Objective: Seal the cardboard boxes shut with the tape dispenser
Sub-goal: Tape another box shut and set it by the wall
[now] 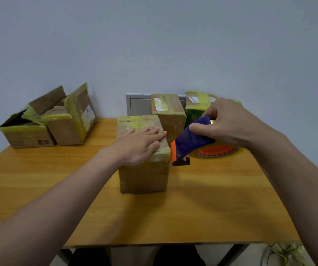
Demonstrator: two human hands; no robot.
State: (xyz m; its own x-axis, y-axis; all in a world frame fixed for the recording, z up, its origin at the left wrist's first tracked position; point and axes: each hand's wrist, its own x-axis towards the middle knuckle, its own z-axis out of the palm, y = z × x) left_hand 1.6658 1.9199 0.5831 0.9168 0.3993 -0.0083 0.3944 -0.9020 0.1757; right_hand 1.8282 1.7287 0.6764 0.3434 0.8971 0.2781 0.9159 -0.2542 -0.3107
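At table (202, 208) centre: box (143, 177), flaps closed.
Left hand (139, 144): fingers straight, lying flat on the box top.
Right hand (229, 123): grasping the tape dispenser (190, 142), just right of the box.

Under our left fingers (150, 132) stands a shut brown box (143, 177) wrapped in yellowish tape. Our right fingers (202, 129) hold the blue and orange tape dispenser (189, 144), tipped down just beside it. Two open boxes (28, 136) sit far left.

Table (211, 208): orange-brown wood; dark legs (233, 255)
Wall (154, 45): plain pale grey; behind table
Panel (138, 106): grey; on wall at table's far edge
Cables (280, 254): under table's right corner
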